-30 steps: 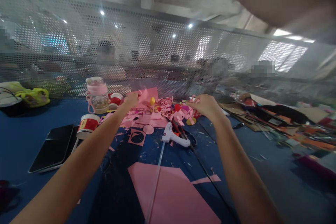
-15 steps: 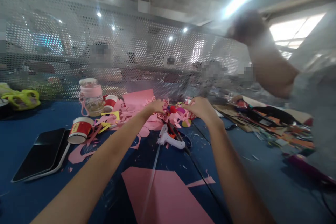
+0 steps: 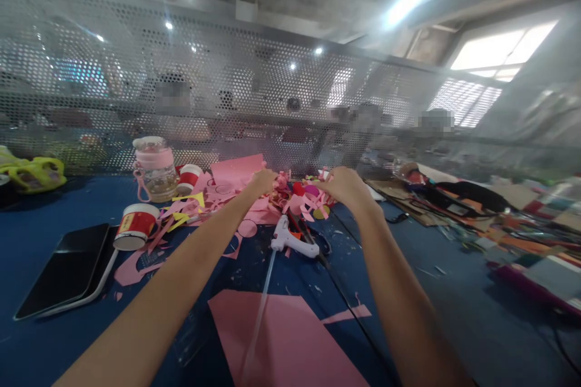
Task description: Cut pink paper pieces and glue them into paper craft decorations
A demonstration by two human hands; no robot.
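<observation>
A heap of pink paper scraps [image 3: 261, 211] lies at the far middle of the blue table, with red and purple bits among the pink. My left hand [image 3: 264, 181] reaches into the heap's left side; its fingers are mostly hidden there. On the opposite side, my right hand [image 3: 344, 184] is over the scraps with its fingers apart and bent down, and pink strips lie beneath them. A white glue gun [image 3: 293, 240] rests between my forearms, a clear glue stick [image 3: 261, 314] sticking out of it. Nearer me lies a large pink sheet [image 3: 285, 332].
At left are a tablet [image 3: 66, 266], a red-and-white paper cup [image 3: 136, 225], a second cup [image 3: 189, 180] and a pink-lidded bottle [image 3: 155, 172]. Cardboard and mixed scraps [image 3: 490, 224] cover the right side. A perforated metal screen [image 3: 254, 91] stands behind the table.
The other person's arm and sleeve at the right have left the view. My left hand has shifted slightly left; my right hand stays at the heap.
</observation>
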